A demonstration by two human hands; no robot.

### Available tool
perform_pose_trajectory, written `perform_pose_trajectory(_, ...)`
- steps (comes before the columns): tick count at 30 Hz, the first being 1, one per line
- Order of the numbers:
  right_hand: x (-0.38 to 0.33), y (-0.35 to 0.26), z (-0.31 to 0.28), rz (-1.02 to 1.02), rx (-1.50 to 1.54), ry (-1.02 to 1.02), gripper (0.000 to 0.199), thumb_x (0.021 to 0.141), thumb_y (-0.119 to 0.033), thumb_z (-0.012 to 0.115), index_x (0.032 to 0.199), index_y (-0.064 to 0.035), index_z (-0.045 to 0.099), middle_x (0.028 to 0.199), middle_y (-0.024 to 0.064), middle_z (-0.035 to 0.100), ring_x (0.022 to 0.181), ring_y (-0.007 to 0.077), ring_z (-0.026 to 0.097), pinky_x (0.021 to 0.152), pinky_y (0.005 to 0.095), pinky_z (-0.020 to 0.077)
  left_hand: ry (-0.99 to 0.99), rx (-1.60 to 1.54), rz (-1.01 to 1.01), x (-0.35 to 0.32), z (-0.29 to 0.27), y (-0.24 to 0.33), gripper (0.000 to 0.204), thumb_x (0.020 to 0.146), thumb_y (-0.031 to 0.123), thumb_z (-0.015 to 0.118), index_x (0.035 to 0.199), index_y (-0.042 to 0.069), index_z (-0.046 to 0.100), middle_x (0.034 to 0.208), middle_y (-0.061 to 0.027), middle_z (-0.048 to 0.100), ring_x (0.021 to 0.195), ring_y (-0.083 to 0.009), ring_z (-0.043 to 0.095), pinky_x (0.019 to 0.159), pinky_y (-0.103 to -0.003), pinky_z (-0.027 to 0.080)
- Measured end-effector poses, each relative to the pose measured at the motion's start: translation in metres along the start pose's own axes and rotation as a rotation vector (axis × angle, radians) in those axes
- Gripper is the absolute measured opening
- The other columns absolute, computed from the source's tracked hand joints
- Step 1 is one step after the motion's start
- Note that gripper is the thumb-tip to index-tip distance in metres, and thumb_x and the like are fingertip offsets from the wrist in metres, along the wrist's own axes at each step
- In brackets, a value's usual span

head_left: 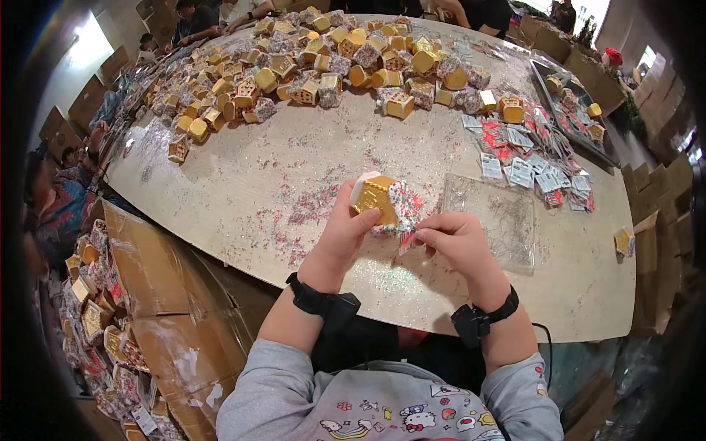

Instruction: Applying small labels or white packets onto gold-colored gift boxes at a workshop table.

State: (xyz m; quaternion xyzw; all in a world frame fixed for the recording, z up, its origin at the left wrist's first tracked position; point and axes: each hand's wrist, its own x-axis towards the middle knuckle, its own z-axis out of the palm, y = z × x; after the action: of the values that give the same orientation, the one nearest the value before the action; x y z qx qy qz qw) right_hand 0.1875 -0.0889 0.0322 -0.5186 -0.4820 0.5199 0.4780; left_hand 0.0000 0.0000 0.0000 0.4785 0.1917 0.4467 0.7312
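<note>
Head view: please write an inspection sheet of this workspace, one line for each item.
Surface: pale round table, strewn with glitter and coloured sprinkles.
Job's things: small gold house ornament with a sprinkle-covered roof, held above the table.
Clutter: heap of gold house ornaments at the far edge; pile of tags; clear plastic tray.
Hands: left hand grips the ornament; right hand pinches something small at its base.
Cables: thin black cord by the right forearm.
Surroundings: cardboard boxes at left; other people at the far side.
</note>
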Motion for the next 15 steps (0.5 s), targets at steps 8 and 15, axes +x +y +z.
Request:
perform_pose_trajectory(8, -0.0029, -0.0067, 0.0052, 0.043, -0.034, 0.061, 0.015, 0.081, -0.008, 0.069, 0.092, 0.0023, 0.069, 0.074, 0.0042, 0.066, 0.062, 0.0077, 0.059, 0.057, 0.0222, 0.0485, -0.050, -0.079, -0.022, -0.0011, -0.0024, 0.0006, 0.051, 0.081, 0.012, 0.065, 0.124, 0.005, 0.038, 0.116, -0.0070, 0.050, 0.109, -0.0167, 0.050, 0.095, -0.033, 0.041)
perform_pose_trajectory(15, -0.0018, -0.0035, 0.0079, -0.095, -0.191, 0.154, 0.010, 0.082, -0.006, 0.068, 0.086, 0.0029, 0.067, 0.070, 0.0039, 0.063, 0.059, 0.0079, 0.058, 0.053, 0.0217, 0.0461, 0.007, 0.022, 0.022, 0.0000, -0.0050, -0.0008, 0.061, 0.080, 0.017, 0.066, 0.131, 0.002, 0.036, 0.121, -0.0100, 0.052, 0.112, -0.0212, 0.053, 0.097, -0.035, 0.042)
